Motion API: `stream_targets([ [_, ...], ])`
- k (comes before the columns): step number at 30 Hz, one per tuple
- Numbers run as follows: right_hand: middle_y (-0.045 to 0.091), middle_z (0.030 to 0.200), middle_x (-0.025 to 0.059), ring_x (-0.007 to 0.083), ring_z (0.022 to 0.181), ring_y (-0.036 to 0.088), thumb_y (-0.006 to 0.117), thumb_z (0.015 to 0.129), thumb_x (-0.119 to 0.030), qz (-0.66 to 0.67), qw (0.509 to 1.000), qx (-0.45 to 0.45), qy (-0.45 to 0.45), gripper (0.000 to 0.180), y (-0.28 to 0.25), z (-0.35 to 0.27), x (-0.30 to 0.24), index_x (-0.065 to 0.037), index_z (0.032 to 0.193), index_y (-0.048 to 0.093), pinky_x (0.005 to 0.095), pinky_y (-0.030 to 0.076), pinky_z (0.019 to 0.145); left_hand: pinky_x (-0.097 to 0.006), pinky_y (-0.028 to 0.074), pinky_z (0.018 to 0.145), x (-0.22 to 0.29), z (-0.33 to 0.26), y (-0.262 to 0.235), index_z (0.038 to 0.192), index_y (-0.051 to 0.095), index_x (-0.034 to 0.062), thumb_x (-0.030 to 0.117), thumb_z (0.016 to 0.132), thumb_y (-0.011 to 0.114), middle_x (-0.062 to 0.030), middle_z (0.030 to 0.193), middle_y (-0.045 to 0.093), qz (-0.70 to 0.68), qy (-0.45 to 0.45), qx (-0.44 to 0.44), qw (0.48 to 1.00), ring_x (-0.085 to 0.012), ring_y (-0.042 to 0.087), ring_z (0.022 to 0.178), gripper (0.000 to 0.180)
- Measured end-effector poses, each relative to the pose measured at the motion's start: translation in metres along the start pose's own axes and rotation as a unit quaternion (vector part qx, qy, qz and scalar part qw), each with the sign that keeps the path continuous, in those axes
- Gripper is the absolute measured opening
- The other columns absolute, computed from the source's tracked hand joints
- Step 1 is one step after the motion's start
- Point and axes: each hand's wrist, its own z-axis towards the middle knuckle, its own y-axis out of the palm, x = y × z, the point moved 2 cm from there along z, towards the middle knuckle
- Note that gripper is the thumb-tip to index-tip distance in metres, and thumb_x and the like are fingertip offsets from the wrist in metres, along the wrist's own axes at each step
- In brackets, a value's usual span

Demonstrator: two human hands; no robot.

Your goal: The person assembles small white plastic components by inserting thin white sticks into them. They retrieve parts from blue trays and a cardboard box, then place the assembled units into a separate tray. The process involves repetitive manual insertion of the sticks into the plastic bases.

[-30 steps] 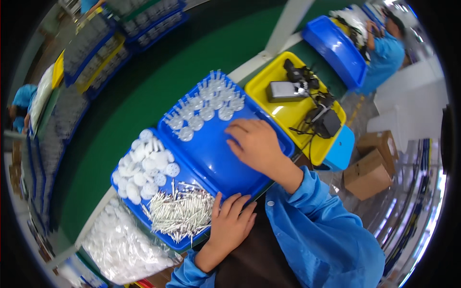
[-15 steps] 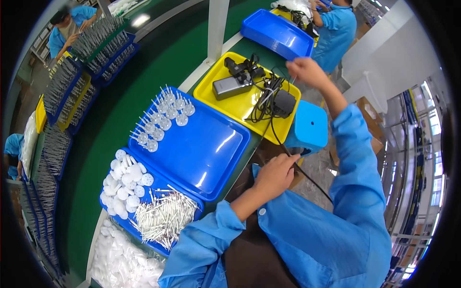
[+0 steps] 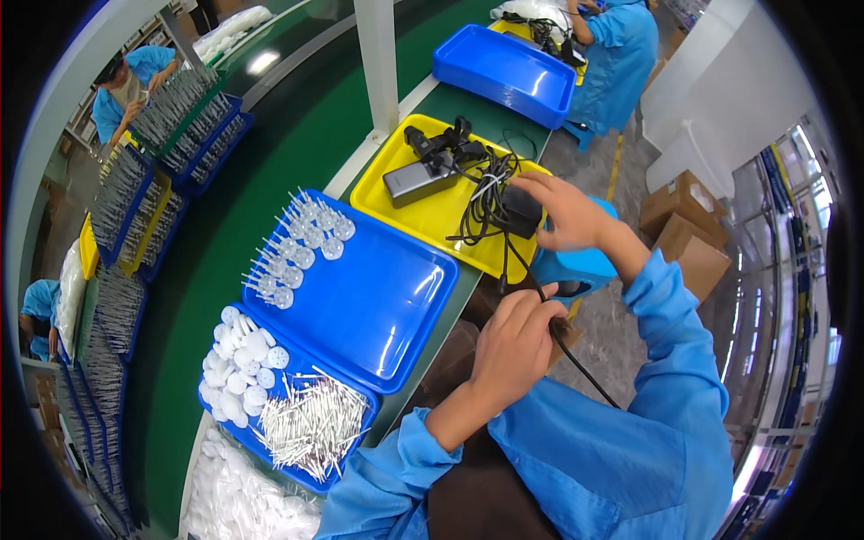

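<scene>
My left hand (image 3: 517, 346) is closed around a black cable (image 3: 587, 367) in front of the yellow tray (image 3: 432, 214). The cable runs from the tray through my fingers and down toward my lap. My right hand (image 3: 576, 216) is at the tray's right rim, fingers apart and curved beside a black power adapter block (image 3: 519, 212); whether they touch it, I cannot tell. Left of the block lies a bundle of coiled black cables (image 3: 480, 205) bound with a light tie. A grey box-shaped device (image 3: 419, 184) and black plug parts (image 3: 441, 144) lie farther left in that tray.
A blue tray (image 3: 387, 288) holds clear discs with pins (image 3: 310, 236). Nearer, another tray carries white round caps (image 3: 238, 364) and white sticks (image 3: 315, 423). A blue stool (image 3: 576, 268) stands beside the bench. Stacked blue trays (image 3: 504, 76) and a co-worker (image 3: 621, 63) are farther off.
My right hand has come down and nearer, from beyond the yellow tray's far right corner to beside the adapter block. My left hand stays on the cable. The view has shifted slightly.
</scene>
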Motion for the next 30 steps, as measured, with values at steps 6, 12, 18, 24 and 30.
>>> stream_targets([
  [6, 0.067, 0.141, 0.0182, 0.0406, 0.128, 0.067, 0.086, 0.086, -0.031, 0.058, 0.991, 0.111, 0.053, 0.077, 0.023, -0.004, -0.051, -0.016, 0.155, 0.056, 0.0489, 0.055, 0.105, -0.051, 0.054, 0.107, 0.022, 0.037, 0.012, 0.122, 0.070, 0.0057, -0.005, 0.081, 0.071, -0.0165, 0.139, 0.071, 0.012, 0.090, 0.055, 0.994, -0.0434, 0.062, 0.132, 0.042],
  [12, 0.079, 0.106, 0.0116, 0.0224, 0.097, 0.075, 0.076, 0.101, -0.026, 0.284, 0.917, 0.194, 0.200, 0.050, 0.042, 0.003, -0.013, -0.009, 0.147, 0.065, 0.0360, 0.060, 0.089, -0.051, 0.052, 0.109, 0.030, 0.049, 0.024, 0.148, 0.059, 0.0027, 0.000, 0.083, 0.073, -0.0174, 0.149, 0.065, 0.005, 0.124, 0.052, 0.991, -0.0426, 0.062, 0.133, 0.067],
  [18, 0.077, 0.110, 0.0049, 0.0103, 0.095, 0.072, 0.065, 0.111, -0.037, 0.575, 0.735, 0.227, 0.278, 0.041, 0.032, 0.008, 0.009, -0.008, 0.138, 0.070, 0.0283, 0.058, 0.084, -0.049, 0.049, 0.112, -0.026, 0.012, -0.001, 0.157, 0.049, 0.0021, 0.000, 0.089, 0.072, -0.0218, 0.155, 0.055, -0.024, -0.032, 0.106, 0.994, -0.0408, 0.059, 0.138, 0.072],
  [24, 0.077, 0.111, 0.0038, 0.0128, 0.093, 0.075, 0.061, 0.110, -0.042, 0.699, 0.633, 0.176, 0.281, 0.048, 0.039, 0.006, -0.033, -0.010, 0.146, 0.062, 0.0301, 0.060, 0.082, -0.042, 0.052, 0.115, -0.082, 0.039, 0.007, 0.165, 0.038, 0.0002, 0.005, 0.095, 0.083, -0.0197, 0.160, 0.051, -0.319, -0.244, 0.124, 0.907, -0.0296, 0.056, 0.144, 0.083],
  [30, 0.074, 0.116, 0.0050, 0.0141, 0.103, 0.071, 0.060, 0.111, -0.050, 0.633, 0.741, 0.031, 0.223, 0.059, 0.035, -0.011, -0.031, -0.003, 0.147, 0.061, 0.0327, 0.058, 0.089, -0.038, 0.052, 0.114, -0.096, 0.044, -0.002, 0.154, 0.049, 0.0005, 0.000, 0.091, 0.086, -0.0152, 0.144, 0.065, -0.326, -0.232, 0.082, 0.913, -0.0236, 0.065, 0.133, 0.074],
])
